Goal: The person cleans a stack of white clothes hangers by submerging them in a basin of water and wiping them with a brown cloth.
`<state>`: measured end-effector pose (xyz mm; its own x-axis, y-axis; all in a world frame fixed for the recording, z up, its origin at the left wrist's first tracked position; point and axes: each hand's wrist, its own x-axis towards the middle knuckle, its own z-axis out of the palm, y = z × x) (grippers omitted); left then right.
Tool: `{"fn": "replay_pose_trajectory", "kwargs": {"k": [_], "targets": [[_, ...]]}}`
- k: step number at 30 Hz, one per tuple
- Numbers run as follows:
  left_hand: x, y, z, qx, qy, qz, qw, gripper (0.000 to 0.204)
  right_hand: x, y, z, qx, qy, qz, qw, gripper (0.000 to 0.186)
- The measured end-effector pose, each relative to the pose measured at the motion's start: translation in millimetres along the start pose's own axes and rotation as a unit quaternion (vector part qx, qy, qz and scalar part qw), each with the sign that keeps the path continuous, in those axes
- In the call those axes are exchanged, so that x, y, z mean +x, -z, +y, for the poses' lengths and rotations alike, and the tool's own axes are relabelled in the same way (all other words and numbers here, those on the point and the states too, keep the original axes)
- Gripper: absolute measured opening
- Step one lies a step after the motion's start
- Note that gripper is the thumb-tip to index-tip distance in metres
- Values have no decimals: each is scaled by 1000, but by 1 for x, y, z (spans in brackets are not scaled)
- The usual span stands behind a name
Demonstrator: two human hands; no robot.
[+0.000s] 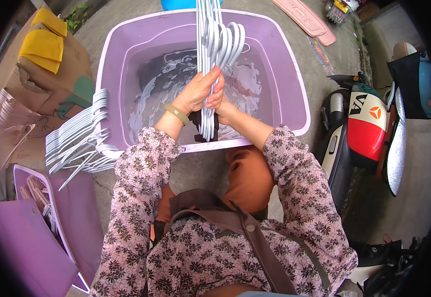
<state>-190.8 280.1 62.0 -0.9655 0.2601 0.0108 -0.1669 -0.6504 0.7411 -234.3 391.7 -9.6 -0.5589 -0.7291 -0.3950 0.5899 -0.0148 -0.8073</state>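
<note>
A bundle of light grey clothes hangers is held upright over a large purple tub of cloudy water. My left hand, with a bracelet at the wrist, wraps round the middle of the bundle, fingers closed. Just behind it my right hand is closed at the same place, partly hidden by the left hand and the hangers. A dark cloth hangs by the right hand around the lower part of the bundle; how it is gripped is mostly hidden. The hangers' lower ends reach the tub's near rim.
More grey hangers hang on the tub's left rim. Beyond them stands a cardboard box with yellow cloths and pinkish hangers. A purple bin sits at lower left. A scooter stands at right; a pink lid lies behind.
</note>
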Motion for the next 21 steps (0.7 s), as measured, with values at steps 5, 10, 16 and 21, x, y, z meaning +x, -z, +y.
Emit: {"fn": "replay_pose_trajectory", "kwargs": {"k": [5,10,16,21], "targets": [[-12,2,-7,-17,9,-23,1000,47,10,-7,-34,17,-36,0,999,21],[-17,-9,11,-21,60,51,997,53,59,-20,-70,-13,84,68,994,17],[-25,-14,51,-137,95,48,985,53,131,-16,-121,41,87,182,979,22],[-43,-20,54,-253,152,35,955,52,167,27,-115,83,74,286,952,34]]}}
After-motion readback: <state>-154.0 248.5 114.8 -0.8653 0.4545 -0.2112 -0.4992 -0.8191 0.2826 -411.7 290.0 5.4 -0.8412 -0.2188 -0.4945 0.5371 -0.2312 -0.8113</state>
